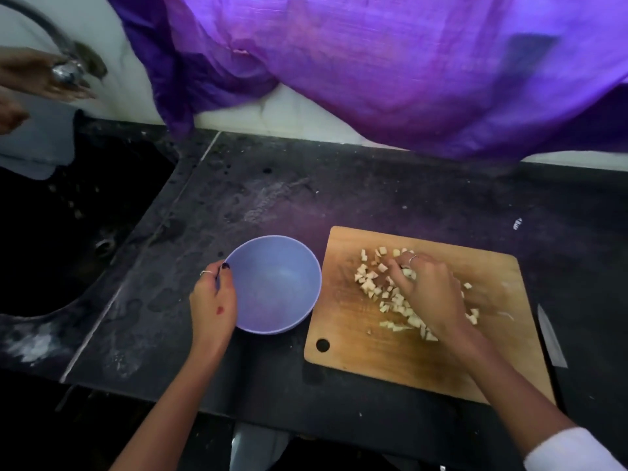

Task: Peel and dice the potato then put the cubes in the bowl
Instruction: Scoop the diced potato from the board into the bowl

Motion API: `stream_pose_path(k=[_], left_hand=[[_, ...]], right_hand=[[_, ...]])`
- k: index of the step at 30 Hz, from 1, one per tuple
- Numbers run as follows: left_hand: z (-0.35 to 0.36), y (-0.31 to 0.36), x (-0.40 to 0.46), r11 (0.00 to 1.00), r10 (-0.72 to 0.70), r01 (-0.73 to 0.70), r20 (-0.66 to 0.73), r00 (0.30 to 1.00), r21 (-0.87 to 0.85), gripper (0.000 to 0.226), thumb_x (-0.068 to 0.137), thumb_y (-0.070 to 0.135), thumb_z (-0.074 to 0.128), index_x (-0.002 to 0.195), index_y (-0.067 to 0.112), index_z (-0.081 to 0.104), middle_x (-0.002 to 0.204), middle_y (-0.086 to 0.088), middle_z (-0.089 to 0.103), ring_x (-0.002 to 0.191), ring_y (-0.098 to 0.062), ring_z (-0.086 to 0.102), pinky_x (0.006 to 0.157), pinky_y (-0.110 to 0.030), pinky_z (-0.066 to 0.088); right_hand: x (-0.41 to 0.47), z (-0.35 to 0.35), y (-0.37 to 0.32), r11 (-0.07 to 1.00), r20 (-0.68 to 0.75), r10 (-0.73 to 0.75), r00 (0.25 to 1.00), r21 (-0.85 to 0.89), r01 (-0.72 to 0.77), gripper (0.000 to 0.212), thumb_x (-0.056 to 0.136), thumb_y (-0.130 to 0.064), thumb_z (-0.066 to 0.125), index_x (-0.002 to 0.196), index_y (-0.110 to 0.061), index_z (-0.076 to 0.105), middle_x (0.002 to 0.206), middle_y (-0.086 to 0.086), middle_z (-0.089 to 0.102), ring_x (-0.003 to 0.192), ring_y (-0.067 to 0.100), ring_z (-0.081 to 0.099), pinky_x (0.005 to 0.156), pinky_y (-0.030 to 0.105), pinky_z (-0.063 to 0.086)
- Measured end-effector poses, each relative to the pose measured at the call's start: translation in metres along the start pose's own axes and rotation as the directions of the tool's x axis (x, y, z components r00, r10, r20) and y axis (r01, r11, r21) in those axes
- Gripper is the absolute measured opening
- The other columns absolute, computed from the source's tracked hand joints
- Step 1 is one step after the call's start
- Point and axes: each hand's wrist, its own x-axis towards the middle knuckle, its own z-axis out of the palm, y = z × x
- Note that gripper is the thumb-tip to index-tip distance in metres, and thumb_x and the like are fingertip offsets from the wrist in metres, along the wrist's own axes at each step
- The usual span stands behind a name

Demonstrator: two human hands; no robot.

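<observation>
— Left hand (212, 300)?
— Gripping the rim of the lilac bowl (292, 300), thumb hooked inside.
— Right hand (429, 289)?
— Fingers curled down into the potato cubes (368, 285), gathering some on the cutting board (356, 348).
— Knife (551, 338)?
— Flat on the counter (272, 198), just right of the board.

Both bare forearms reach forward from the bottom edge of the view. The left hand (212, 302) sits back-up, a thin ring on one finger, its dark-nailed thumb hooked over the near-left rim of the round lilac plastic bowl (292, 253) while the fingers wrap the outer wall. The right hand (430, 288), well apart to its right, lies palm-down with ringed fingers curled into the pale diced potato cubes (368, 285); a white cuff shows near that elbow.
</observation>
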Motion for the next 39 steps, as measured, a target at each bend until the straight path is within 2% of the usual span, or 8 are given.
stream_pose_path(k=[4,7,10,15,28,32,36,39], left_hand=[[0.016,0.008,0.014,0.999,0.019,-0.017,0.063,0.998,-0.031,0.029,0.1,0.013,0.039,0.117,0.006,0.062,0.1,-0.001,0.058,0.094,-0.018,0.053,0.078,-0.027,0.035],[0.028,0.012,0.023,0.997,0.02,-0.012,0.112,0.993,-0.073,0.029,0.1,0.015,0.039,0.117,0.008,0.062,0.103,-0.001,0.061,0.094,-0.018,0.055,0.078,-0.027,0.036],[0.036,0.017,0.028,0.993,0.013,0.006,0.153,0.988,-0.118,0.027,0.101,0.019,0.039,0.116,0.012,0.061,0.104,0.001,0.061,0.094,-0.016,0.055,0.076,-0.027,0.038],[0.042,0.02,0.031,0.969,-0.034,0.083,0.207,0.978,-0.232,0.025,0.101,0.028,0.04,0.109,0.018,0.061,0.102,0.009,0.062,0.094,-0.005,0.058,0.08,-0.021,0.043],[0.049,0.01,0.039,0.935,-0.065,0.137,0.224,0.973,-0.328,0.025,0.101,0.022,0.042,0.091,0.024,0.065,0.093,-0.006,0.069,0.085,-0.019,0.062,0.083,-0.048,0.05],[0.049,0.012,0.039,0.934,-0.06,0.133,0.22,0.974,-0.332,0.026,0.102,0.021,0.041,0.088,0.02,0.063,0.086,-0.003,0.066,0.079,-0.016,0.059,0.074,-0.04,0.049],[0.048,0.012,0.038,0.941,-0.045,0.108,0.197,0.979,-0.32,0.027,0.102,0.02,0.04,0.089,0.017,0.063,0.086,-0.004,0.066,0.079,-0.016,0.059,0.071,-0.034,0.047],[0.049,0.014,0.038,0.941,-0.039,0.097,0.182,0.982,-0.323,0.029,0.102,0.016,0.041,0.085,0.025,0.062,0.088,-0.006,0.067,0.082,-0.017,0.06,0.076,-0.038,0.048]], right_hand=[[0.006,-0.02,-0.008,0.822,0.049,0.364,0.93,0.453,-0.346,0.021,0.097,-0.027,0.051,0.088,-0.019,0.068,0.085,-0.003,0.07,0.074,0.01,0.063,0.061,0.025,0.053],[0.006,-0.038,-0.018,0.379,0.284,0.608,0.741,0.717,-0.585,0.022,0.097,-0.026,0.051,0.088,-0.013,0.066,0.082,0.007,0.07,0.076,0.024,0.066,0.058,0.029,0.054],[0.009,-0.052,-0.027,0.157,0.41,0.641,0.648,0.757,-0.634,0.019,0.094,-0.029,0.055,0.088,-0.014,0.065,0.074,0.003,0.07,0.066,0.019,0.066,0.057,0.03,0.051],[0.028,-0.056,-0.072,0.003,0.537,0.424,0.729,0.804,-0.595,0.018,0.093,-0.029,0.057,0.082,-0.014,0.057,0.068,0.004,0.057,0.049,0.011,0.047,0.033,0.017,0.031],[0.078,0.015,-0.158,0.706,0.682,0.291,0.671,0.32,-0.632,0.02,0.093,-0.026,0.053,0.086,-0.011,0.064,0.073,0.006,0.056,0.076,0.026,0.063,0.071,0.046,0.059],[0.088,0.015,-0.17,0.937,0.661,0.256,0.705,0.009,-0.348,0.014,0.092,-0.016,0.045,0.082,-0.01,0.051,0.087,0.011,0.055,0.074,0.027,0.056,0.054,0.028,0.044],[0.086,0.014,-0.183,0.982,0.709,0.191,0.679,-0.139,-0.131,0.03,0.094,-0.014,0.05,0.123,-0.006,0.056,0.123,0.014,0.058,0.108,0.032,0.059,0.069,0.03,0.04],[0.073,0.017,-0.186,0.982,0.686,0.051,0.726,-0.168,0.089,0.03,0.092,-0.014,0.055,0.121,-0.01,0.058,0.122,0.011,0.058,0.109,0.031,0.057,0.069,0.032,0.037]])
